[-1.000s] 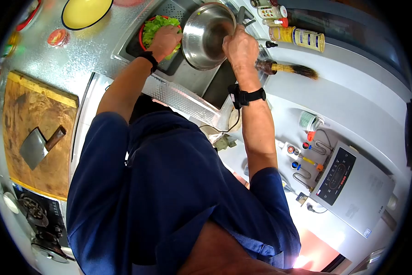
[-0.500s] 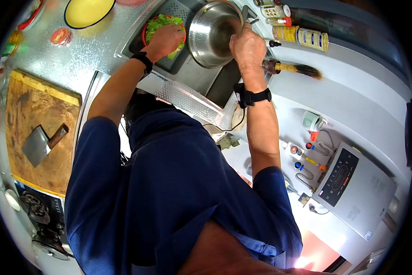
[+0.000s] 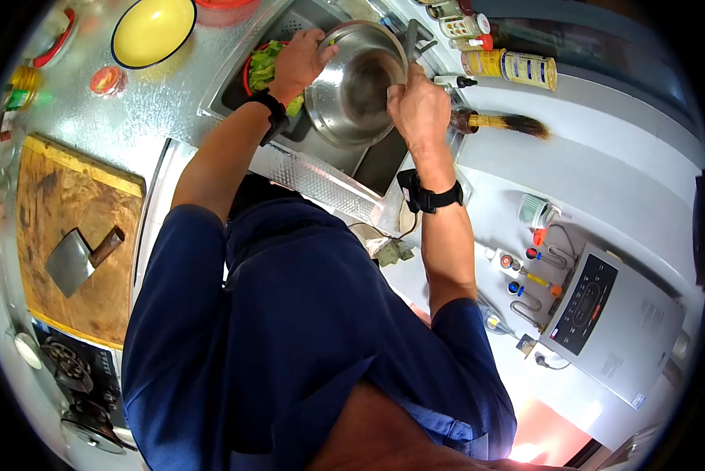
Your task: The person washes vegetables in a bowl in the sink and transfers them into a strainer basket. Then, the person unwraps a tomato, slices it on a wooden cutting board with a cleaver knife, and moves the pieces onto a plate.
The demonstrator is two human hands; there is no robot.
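My left hand (image 3: 299, 63) is open, its fingers spread at the left rim of the steel pot (image 3: 356, 90) and above the basket. Green leafy vegetables (image 3: 264, 66) lie in the red-rimmed basket (image 3: 246, 76), partly hidden under that hand. The basket stands in the left part of the sink (image 3: 233, 96). My right hand (image 3: 420, 106) is closed at the pot's right side, near its handle. The pot is tilted over the sink, with a little green bit near its upper rim.
A wooden board (image 3: 70, 200) with a cleaver (image 3: 74, 261) lies at the left. Above it are a yellow bowl (image 3: 153, 31) and a small red-topped jar (image 3: 107, 80). Bottles (image 3: 517, 67) and a brush (image 3: 501, 122) lie right of the sink. A stove (image 3: 74, 365) is lower left.
My left hand has lifted off the vegetables and moved right to the pot's rim, with its fingers now spread. My right hand stays at the pot, which sits slightly lower in view.
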